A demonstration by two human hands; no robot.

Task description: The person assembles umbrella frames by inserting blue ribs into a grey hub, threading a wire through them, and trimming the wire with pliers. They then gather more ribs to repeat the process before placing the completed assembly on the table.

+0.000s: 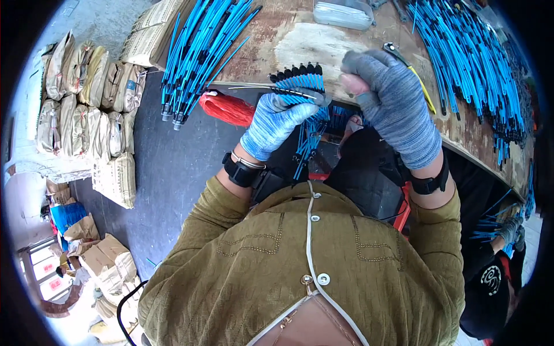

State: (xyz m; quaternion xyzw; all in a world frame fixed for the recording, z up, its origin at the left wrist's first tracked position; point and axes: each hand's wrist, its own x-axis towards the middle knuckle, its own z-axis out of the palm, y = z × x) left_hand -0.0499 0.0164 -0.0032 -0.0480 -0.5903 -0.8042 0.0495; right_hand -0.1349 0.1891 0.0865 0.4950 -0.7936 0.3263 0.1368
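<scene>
the gloved left hand [276,122] grips a fanned bundle of thin blue black-tipped rods [300,81]; the gloved right hand [392,104] is clenched beside it, perhaps pinching one rod.

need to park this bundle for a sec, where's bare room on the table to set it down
The bare wood patch lies between the left heap of blue cables and the right heap, just below the clear plastic bag. The right side is crowded with cables and the yellow-handled tool; the red twine fills the near left edge.
</scene>
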